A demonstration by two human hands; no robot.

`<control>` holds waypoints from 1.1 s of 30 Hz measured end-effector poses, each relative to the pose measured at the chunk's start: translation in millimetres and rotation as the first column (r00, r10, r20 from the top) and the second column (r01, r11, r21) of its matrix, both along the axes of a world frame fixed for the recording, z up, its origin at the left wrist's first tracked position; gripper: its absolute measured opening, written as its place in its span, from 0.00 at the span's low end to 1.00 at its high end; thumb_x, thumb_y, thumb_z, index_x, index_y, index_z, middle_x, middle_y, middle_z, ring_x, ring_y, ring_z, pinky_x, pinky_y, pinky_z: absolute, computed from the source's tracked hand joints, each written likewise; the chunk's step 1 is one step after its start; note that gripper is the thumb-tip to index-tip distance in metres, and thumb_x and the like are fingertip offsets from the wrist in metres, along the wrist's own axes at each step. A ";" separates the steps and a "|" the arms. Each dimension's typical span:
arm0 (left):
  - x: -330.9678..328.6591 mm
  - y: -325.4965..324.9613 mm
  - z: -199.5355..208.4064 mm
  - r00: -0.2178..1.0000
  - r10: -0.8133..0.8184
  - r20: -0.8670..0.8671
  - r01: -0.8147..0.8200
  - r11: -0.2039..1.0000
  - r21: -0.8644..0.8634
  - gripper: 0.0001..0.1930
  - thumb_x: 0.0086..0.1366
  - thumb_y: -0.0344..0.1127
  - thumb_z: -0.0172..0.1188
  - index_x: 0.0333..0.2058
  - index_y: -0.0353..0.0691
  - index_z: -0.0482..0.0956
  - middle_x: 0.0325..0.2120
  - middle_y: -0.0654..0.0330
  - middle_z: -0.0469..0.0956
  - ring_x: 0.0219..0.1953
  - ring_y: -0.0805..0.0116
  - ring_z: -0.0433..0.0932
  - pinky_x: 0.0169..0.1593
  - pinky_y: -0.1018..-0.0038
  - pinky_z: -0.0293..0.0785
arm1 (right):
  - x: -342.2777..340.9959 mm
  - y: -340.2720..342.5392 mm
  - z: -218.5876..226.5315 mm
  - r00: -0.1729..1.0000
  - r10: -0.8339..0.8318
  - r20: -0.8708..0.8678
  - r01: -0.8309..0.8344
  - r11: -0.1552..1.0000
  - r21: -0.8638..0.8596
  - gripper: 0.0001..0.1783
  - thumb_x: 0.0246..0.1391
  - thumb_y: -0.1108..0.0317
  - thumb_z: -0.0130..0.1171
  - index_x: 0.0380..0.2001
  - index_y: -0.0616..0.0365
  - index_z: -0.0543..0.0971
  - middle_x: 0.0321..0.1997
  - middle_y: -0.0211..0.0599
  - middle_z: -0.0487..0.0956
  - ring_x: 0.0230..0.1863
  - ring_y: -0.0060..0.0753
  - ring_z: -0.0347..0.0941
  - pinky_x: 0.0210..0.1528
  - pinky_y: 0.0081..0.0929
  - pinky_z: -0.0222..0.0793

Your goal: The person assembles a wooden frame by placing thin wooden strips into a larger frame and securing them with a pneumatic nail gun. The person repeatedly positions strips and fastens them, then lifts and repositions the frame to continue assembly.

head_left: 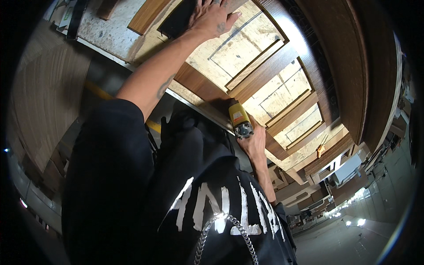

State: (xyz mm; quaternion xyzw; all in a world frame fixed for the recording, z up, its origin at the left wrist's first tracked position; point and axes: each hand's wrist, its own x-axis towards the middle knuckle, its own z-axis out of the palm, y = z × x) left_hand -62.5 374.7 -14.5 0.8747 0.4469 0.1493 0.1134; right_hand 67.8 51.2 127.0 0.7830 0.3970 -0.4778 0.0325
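My right hand (255,140) is wrapped around a yellow nail gun (238,114) with a dark grey end cap. The nose of the tool meets a brown wooden rail (198,83) at the near edge of a frame; the exact contact point is hidden. My left hand (212,20) lies flat near the top of the view, thumb spread, beside a black piece (179,20) on the bench. Some of its fingertips are cut off by the upper edge. Brown cross slats (263,73) join the near rail to a wide dark board (309,48).
Under the frame is a pale, stained worktop (240,44). A small orange-handled tool (319,151) lies toward its right end. Loose wood strips (148,17) are at the upper left. Large curved-looking brown panels (344,57) stand along the far side, and stacked wood-grain boards (48,97) at left.
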 end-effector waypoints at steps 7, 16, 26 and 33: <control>-101.5 -59.6 8.8 0.951 0.216 0.223 -0.228 0.973 0.030 0.30 0.76 0.44 0.51 0.68 0.31 0.64 0.66 0.46 0.69 0.71 0.48 0.63 0.74 0.50 0.46 | -4.8 -16.1 3.0 0.985 -0.163 -0.057 0.167 0.984 0.067 0.40 0.41 0.69 0.69 0.61 0.73 0.73 0.40 0.70 0.82 0.45 0.69 0.78 0.55 0.49 0.72; -152.9 -128.6 2.6 0.882 0.464 0.077 -0.452 0.881 -0.137 0.30 0.72 0.38 0.44 0.70 0.32 0.61 0.70 0.48 0.63 0.74 0.51 0.58 0.75 0.46 0.40 | -70.3 110.3 0.3 0.976 -0.048 -0.213 0.069 0.994 0.090 0.32 0.45 0.70 0.73 0.55 0.68 0.78 0.37 0.59 0.85 0.41 0.57 0.83 0.45 0.42 0.79; -154.0 -126.2 -1.5 0.845 0.504 0.175 -0.473 0.860 -0.193 0.27 0.72 0.37 0.43 0.65 0.32 0.67 0.67 0.49 0.68 0.72 0.52 0.62 0.75 0.47 0.41 | -91.6 119.3 -37.1 0.971 0.212 -0.111 -0.205 0.976 0.069 0.45 0.42 0.68 0.75 0.66 0.60 0.69 0.53 0.58 0.77 0.53 0.62 0.71 0.57 0.49 0.68; -154.2 -128.5 -3.9 0.832 0.528 0.170 -0.496 0.846 -0.197 0.26 0.72 0.37 0.42 0.65 0.33 0.68 0.67 0.50 0.69 0.72 0.53 0.63 0.75 0.48 0.40 | -100.9 125.4 -17.5 0.968 0.249 -0.029 -0.237 0.947 0.215 0.43 0.41 0.69 0.75 0.63 0.61 0.71 0.51 0.58 0.79 0.51 0.63 0.72 0.56 0.49 0.68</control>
